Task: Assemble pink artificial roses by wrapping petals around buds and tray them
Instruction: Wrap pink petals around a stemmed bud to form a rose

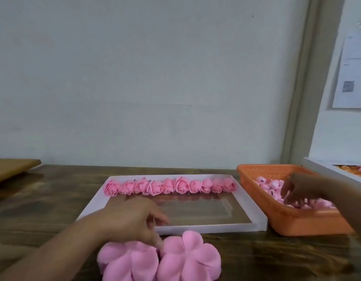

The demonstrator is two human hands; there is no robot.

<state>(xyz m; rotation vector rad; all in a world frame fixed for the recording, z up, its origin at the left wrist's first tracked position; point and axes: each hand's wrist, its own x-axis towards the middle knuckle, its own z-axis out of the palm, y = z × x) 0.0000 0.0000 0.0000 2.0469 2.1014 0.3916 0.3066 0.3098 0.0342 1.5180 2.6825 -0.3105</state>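
A dark wooden table (43, 199) meets a pale wall. On it, the white tray (254, 201) holds a row of roses (169, 186) along its far edge. The left hand (133, 220), fingers loose, touches the petal stacks (159, 258) before the tray; the right hand (299, 187), relaxed, reaches among buds (266, 185) in the orange basket (297, 222) beside the tray.

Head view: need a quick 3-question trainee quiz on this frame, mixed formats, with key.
1. True or false: the finished roses lie in a single row along the far edge of the white tray.
2. Multiple choice: the right hand is over which container? A) white tray B) orange basket of buds C) wooden board
3. Fill in: the left hand reaches down to the stacks of pink ____ at the near table edge.

Key: 1 true; 2 B; 3 petals
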